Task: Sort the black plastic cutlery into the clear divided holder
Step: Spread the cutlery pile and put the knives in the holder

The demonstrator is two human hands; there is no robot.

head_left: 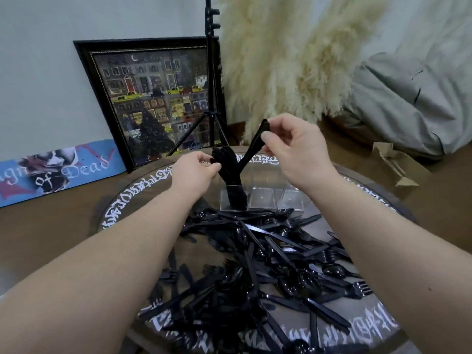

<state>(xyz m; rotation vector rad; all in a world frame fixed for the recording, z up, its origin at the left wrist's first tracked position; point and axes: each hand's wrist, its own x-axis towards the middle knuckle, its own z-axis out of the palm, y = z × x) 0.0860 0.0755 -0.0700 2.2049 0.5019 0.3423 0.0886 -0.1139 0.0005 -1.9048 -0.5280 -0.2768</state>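
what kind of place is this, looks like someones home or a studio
Probably a lived-in room at home, perhaps used for filming. A dark-framed painting of a night street leans on the wall beside a blue printed skateboard deck, with tall cream pampas grass and a black tripod stand behind the round lettered table.

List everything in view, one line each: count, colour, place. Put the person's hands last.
loose cutlery pile: too many to count, black, spread over the round table.
upright cutlery bundle: several, black, standing in the holder's left compartment.
single cutlery piece: one, black, tilted above the holder.
clear divided holder: one, clear, far side of the table.
round table: one, dark with white lettering, centre.
framed painting: one, dark frame, leaning on the wall.
tripod stand: one, black, before the painting.
pampas grass: one bunch, cream, behind the table.
skateboard deck: one, blue, floor left.
paper bag: one, brown, floor right.
left hand: touches the upright bundle.
right hand: pinches the single piece.
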